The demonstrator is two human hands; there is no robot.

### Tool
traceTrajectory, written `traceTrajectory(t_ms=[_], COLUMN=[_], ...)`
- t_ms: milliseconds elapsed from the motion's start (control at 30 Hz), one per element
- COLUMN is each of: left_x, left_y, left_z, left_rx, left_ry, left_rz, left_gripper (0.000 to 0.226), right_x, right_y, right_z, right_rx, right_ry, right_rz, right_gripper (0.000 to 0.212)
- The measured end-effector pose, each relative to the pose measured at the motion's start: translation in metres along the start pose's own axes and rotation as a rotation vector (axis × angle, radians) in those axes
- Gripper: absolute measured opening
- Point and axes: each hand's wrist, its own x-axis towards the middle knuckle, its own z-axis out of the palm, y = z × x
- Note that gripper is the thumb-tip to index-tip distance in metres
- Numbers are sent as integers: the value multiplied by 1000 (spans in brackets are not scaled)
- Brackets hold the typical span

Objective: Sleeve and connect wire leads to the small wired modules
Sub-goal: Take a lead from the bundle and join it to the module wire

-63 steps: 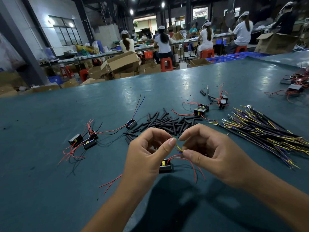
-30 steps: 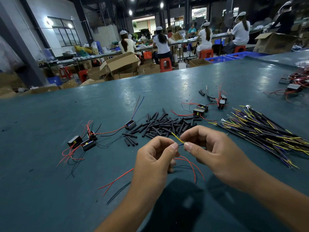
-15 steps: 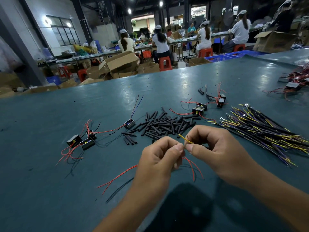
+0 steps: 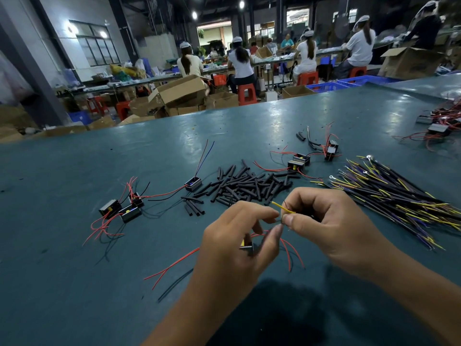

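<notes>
My right hand (image 4: pixel 331 228) pinches a yellow wire lead (image 4: pixel 283 208) between thumb and forefinger, the lead's free end poking up and to the left. My left hand (image 4: pixel 239 248) is right beside it, its thumb and forefinger tips close to the same spot, though motion blur hides whether they nip the wire. The lower fingers (image 4: pixel 257 228) of that hand curl round a small wired module (image 4: pixel 247 245), whose red leads (image 4: pixel 289 250) trail down to the bench (image 4: pixel 74 283) on both sides.

Beyond my hands lies a loose heap of black sleeve pieces (image 4: pixel 244 186). To its right a spread bundle of yellow, purple and black leads (image 4: pixel 396 198) fans across the bench. On the left, a cluster of three modules (image 4: pixel 122 208) with red wires sits well apart from a single module (image 4: pixel 193 184) nearer the heap. More modules (image 4: pixel 299 163) lie behind the heap, to the right.
</notes>
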Motion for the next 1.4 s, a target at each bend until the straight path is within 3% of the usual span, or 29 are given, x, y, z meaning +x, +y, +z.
traceTrajectory(t_ms=[167, 333, 500, 667, 767, 867, 1000, 1133, 1400], left_x=[-2, 1, 1, 6, 9, 9, 4, 2, 2], left_y=[-6, -5, 3, 8, 5, -1, 0, 3, 0], left_z=[2, 0, -1, 1, 1, -4, -5, 2, 2], left_rx=[221, 223, 39, -559, -705, -532, -285, -253, 45], left_ry=[63, 61, 67, -31, -21, 64, 3, -4, 26], left_rz=[234, 234, -30, -643, -805, -655, -337, -260, -29], left_gripper=[16, 14, 11, 11, 12, 10, 9, 9, 10], right_x=[0, 1, 2, 3, 3, 4, 4, 2, 1], right_y=[0, -2, 0, 4, 4, 5, 5, 3, 2], right_z=[-2, -4, -3, -2, -4, -8, -6, -3, -1], right_rx=[14, 92, 50, -78, -143, -117, -38, 32, 104], right_ry=[-21, -59, -58, -21, 15, 40, -20, -52, -31], right_rz=[14, 25, -9, -29, -37, -25, -11, 9, 121], right_gripper=[11, 8, 5, 6, 8, 9, 8, 9, 9])
